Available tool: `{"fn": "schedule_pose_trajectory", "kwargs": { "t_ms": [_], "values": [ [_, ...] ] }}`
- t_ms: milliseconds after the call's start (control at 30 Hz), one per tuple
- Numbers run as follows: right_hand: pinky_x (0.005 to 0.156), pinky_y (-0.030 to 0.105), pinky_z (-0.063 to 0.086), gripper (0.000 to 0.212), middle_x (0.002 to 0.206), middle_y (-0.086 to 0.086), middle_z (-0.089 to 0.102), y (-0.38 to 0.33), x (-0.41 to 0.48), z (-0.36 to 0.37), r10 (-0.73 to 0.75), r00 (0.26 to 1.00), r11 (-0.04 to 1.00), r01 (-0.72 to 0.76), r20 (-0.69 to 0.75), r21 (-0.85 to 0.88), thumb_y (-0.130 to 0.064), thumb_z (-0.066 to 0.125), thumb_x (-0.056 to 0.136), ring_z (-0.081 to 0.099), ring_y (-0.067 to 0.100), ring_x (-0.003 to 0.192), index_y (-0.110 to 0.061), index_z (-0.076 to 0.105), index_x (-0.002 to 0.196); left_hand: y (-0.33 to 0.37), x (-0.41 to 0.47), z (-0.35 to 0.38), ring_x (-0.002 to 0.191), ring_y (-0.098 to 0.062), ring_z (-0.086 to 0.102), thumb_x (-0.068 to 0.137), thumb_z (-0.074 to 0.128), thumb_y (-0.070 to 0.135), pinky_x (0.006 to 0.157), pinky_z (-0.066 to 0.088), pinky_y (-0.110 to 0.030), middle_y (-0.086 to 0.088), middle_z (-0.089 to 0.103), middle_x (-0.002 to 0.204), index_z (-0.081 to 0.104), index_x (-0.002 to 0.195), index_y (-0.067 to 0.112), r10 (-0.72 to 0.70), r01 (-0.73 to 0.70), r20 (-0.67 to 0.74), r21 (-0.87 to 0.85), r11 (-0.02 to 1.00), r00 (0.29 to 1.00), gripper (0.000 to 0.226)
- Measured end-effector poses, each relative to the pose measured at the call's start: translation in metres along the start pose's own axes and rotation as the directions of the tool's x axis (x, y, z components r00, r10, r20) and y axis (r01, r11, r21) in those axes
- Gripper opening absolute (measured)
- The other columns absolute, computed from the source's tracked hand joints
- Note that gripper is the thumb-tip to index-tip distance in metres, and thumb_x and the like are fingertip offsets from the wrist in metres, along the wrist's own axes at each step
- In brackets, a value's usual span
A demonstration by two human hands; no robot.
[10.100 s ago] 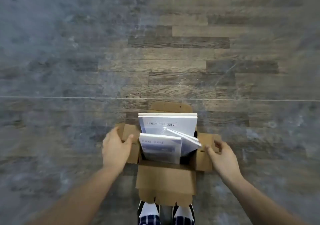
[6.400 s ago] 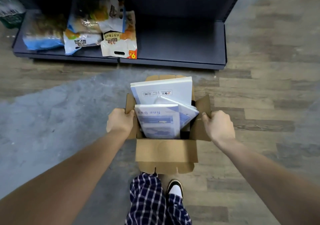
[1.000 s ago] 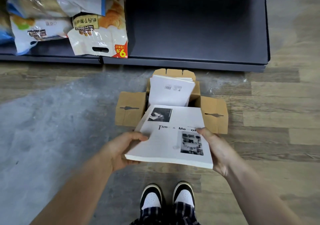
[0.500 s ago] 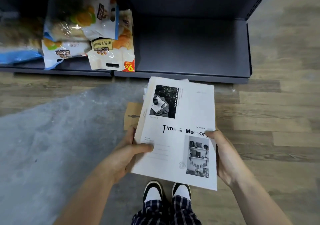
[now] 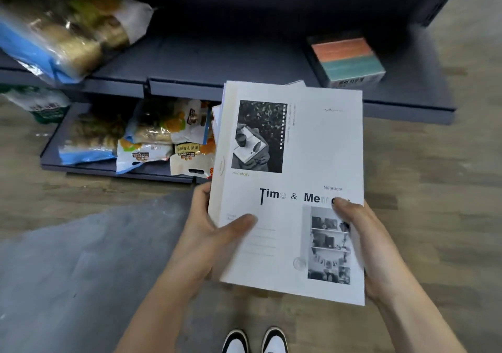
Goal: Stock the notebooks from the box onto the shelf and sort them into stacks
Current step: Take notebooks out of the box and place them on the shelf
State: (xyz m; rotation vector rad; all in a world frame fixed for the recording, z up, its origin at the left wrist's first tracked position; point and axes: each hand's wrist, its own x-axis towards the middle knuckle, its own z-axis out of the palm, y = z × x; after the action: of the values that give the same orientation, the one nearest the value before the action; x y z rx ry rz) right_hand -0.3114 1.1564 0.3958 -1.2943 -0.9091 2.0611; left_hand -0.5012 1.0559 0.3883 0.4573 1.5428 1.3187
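I hold a stack of white notebooks [image 5: 304, 146] at chest height; the top cover reads "Time & Memory" with two black-and-white photos. My left hand [image 5: 214, 233] grips the stack's left edge, thumb on the cover. My right hand [image 5: 361, 241] grips the right edge, thumb on the cover. Edges of other notebooks fan out at the top left of the stack. The dark grey shelf [image 5: 244, 64] lies just beyond the stack. The cardboard box is hidden from view.
A pink-and-teal block of paper [image 5: 347, 59] sits on the upper shelf at the right. Snack bags [image 5: 62, 26] lie on that shelf's left part, and more snack bags [image 5: 152, 140] fill the bottom shelf. My shoes [image 5: 255, 340] stand on the wood floor below.
I have lifted the notebook stack higher and my view has risen, so an upper shelf with the pink-and-teal block is now in sight. The box has dropped out of view behind the stack.
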Motion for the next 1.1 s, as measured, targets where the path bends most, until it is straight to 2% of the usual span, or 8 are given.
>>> {"fn": "schedule_pose_trajectory", "kwargs": {
  "t_ms": [100, 267, 400, 500, 667, 767, 867, 1100],
  "values": [
    [0.084, 0.045, 0.052, 0.040, 0.105, 0.005, 0.072, -0.036, -0.025, 0.018, -0.050, 0.999, 0.999, 0.050, -0.002, -0.012, -0.027, 0.066, 0.068, 0.068, 0.027, 0.099, -0.022, 0.061, 0.108, 0.043, -0.019, 0.003, 0.095, -0.012, 0.068, 0.049, 0.085, 0.031, 0.074, 0.057, -0.030, 0.010, 0.069, 0.105, 0.046, 0.112, 0.033, 0.059, -0.058, -0.010, 0.006, 0.998, 0.998, 0.074],
    [0.075, 0.042, 0.056, 0.042, 0.105, 0.009, 0.072, -0.090, -0.061, 0.052, -0.115, 0.993, 0.993, 0.115, 0.006, 0.020, -0.030, 0.058, 0.070, 0.069, 0.028, 0.094, -0.018, 0.060, 0.110, 0.124, -0.045, 0.006, 0.095, -0.006, 0.064, 0.051, 0.091, 0.030, 0.082, 0.052, -0.031, 0.014, 0.063, 0.108, 0.045, 0.111, 0.044, 0.167, -0.161, -0.058, 0.096, 0.982, 0.984, 0.076],
    [0.059, 0.035, 0.059, 0.035, 0.098, 0.011, 0.073, -0.135, -0.092, 0.078, -0.184, 0.982, 0.980, 0.179, 0.045, 0.087, -0.026, 0.056, 0.073, 0.072, 0.028, 0.083, -0.014, 0.061, 0.106, 0.187, -0.066, 0.010, 0.104, -0.009, 0.060, 0.055, 0.080, 0.029, 0.090, 0.050, -0.036, 0.015, 0.059, 0.115, 0.045, 0.114, 0.050, 0.243, -0.237, -0.028, 0.133, 0.962, 0.970, 0.072],
    [0.061, 0.035, 0.059, 0.037, 0.101, 0.011, 0.073, -0.166, -0.111, 0.091, -0.255, 0.965, 0.963, 0.249, 0.053, 0.102, -0.026, 0.055, 0.074, 0.071, 0.027, 0.085, -0.013, 0.061, 0.109, 0.225, -0.078, 0.015, 0.103, -0.010, 0.062, 0.063, 0.079, 0.023, 0.089, 0.052, -0.038, 0.012, 0.062, 0.115, 0.046, 0.119, 0.045, 0.289, -0.288, 0.015, 0.143, 0.947, 0.957, 0.069],
    [0.057, 0.027, 0.056, 0.032, 0.102, 0.007, 0.073, -0.215, -0.129, 0.105, -0.343, 0.938, 0.936, 0.338, 0.040, 0.102, -0.021, 0.051, 0.087, 0.072, 0.021, 0.084, -0.011, 0.057, 0.117, 0.279, -0.087, 0.029, 0.096, -0.007, 0.066, 0.069, 0.078, 0.015, 0.078, 0.056, -0.028, 0.016, 0.068, 0.103, 0.046, 0.120, 0.042, 0.355, -0.359, 0.060, 0.122, 0.925, 0.933, 0.067],
    [0.063, 0.033, 0.058, 0.038, 0.106, 0.009, 0.072, -0.243, -0.127, 0.106, -0.379, 0.925, 0.922, 0.373, 0.040, 0.103, -0.023, 0.053, 0.083, 0.070, 0.024, 0.088, -0.011, 0.056, 0.118, 0.306, -0.085, 0.041, 0.094, -0.010, 0.068, 0.071, 0.077, 0.011, 0.073, 0.058, -0.026, 0.012, 0.069, 0.100, 0.045, 0.126, 0.037, 0.377, -0.383, 0.073, 0.100, 0.918, 0.923, 0.069],
    [0.072, 0.032, 0.059, 0.028, 0.111, 0.010, 0.070, -0.273, -0.119, 0.103, -0.414, 0.909, 0.908, 0.409, 0.038, 0.094, -0.019, 0.048, 0.092, 0.069, 0.025, 0.095, -0.010, 0.057, 0.117, 0.331, -0.078, 0.058, 0.096, -0.010, 0.066, 0.071, 0.076, 0.010, 0.075, 0.057, -0.026, 0.011, 0.066, 0.104, 0.042, 0.130, 0.033, 0.419, -0.425, 0.073, 0.120, 0.897, 0.905, 0.072],
    [0.072, 0.036, 0.057, 0.031, 0.113, 0.013, 0.069, -0.347, -0.080, 0.081, -0.412, 0.907, 0.911, 0.406, 0.092, 0.074, -0.017, 0.047, 0.092, 0.067, 0.031, 0.097, -0.008, 0.057, 0.120, 0.372, -0.044, 0.112, 0.089, -0.004, 0.065, 0.074, 0.075, 0.010, 0.069, 0.056, -0.019, 0.009, 0.065, 0.104, 0.042, 0.125, 0.033, 0.430, -0.430, 0.015, 0.086, 0.899, 0.903, 0.066]
  ]
}}
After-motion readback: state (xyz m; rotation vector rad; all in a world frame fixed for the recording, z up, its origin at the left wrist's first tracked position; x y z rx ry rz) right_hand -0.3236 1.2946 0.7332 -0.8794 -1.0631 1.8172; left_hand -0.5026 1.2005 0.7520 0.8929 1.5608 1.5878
